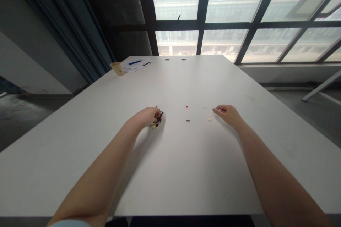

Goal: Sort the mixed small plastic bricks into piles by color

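The left hand gripped a clump of coloured pieces on the bench, fingers closed. The right hand curled its fingers near a pale piece; whether they held anything was unclear.

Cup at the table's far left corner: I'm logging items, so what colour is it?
The cup is pale yellowish tan; the head view shows it best.

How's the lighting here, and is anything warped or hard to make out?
Head view: windows washed out by daylight, left side dark; soft arm shadows on the white table; wide-angle stretch at the edges; coloured pieces in the left hand too small to identify.
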`<control>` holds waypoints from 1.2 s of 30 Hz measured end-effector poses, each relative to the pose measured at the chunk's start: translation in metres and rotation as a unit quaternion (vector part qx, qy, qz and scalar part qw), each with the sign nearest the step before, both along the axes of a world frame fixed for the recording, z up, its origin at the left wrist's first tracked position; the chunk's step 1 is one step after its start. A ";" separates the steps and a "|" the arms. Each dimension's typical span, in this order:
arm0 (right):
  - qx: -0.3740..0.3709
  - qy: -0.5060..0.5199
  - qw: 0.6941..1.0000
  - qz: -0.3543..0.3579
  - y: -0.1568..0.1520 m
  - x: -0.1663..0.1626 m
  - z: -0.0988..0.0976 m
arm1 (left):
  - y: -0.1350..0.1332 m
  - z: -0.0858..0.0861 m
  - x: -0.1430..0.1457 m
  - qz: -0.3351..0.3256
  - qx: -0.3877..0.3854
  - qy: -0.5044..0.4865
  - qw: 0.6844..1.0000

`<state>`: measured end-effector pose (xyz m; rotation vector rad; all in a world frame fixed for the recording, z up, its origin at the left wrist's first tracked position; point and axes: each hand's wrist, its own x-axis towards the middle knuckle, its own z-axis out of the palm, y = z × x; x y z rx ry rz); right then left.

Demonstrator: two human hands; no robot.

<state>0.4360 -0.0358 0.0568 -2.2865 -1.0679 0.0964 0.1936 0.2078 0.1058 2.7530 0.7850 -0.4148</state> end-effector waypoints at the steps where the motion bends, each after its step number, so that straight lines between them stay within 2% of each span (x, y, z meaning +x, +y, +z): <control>1: 0.007 -0.002 1.000 0.004 0.002 -0.003 0.000 | 0.002 -0.003 0.001 -0.013 -0.015 -0.003 1.000; 5: 0.011 -0.006 0.999 0.042 0.008 -0.013 -0.004 | 0.004 -0.012 0.003 -0.025 -0.028 0.033 0.999; 12: -0.005 0.004 0.998 0.057 0.010 -0.018 -0.004 | -0.003 -0.006 0.004 -0.027 -0.014 0.053 0.998; 16: -0.004 0.005 0.998 0.064 0.010 -0.017 -0.005 | -0.005 -0.008 0.005 -0.017 -0.012 0.051 0.998; 22: -0.002 0.008 0.998 0.069 0.010 -0.018 -0.006 | -0.007 -0.011 0.007 -0.051 -0.013 -0.011 0.999; 30: -0.001 0.015 0.997 0.070 0.011 -0.020 -0.005 | 0.000 -0.019 0.010 -0.062 -0.037 -0.012 0.997; 36: 0.001 0.018 0.997 0.070 0.011 -0.022 -0.004 | -0.003 -0.010 0.006 -0.073 -0.069 -0.080 0.992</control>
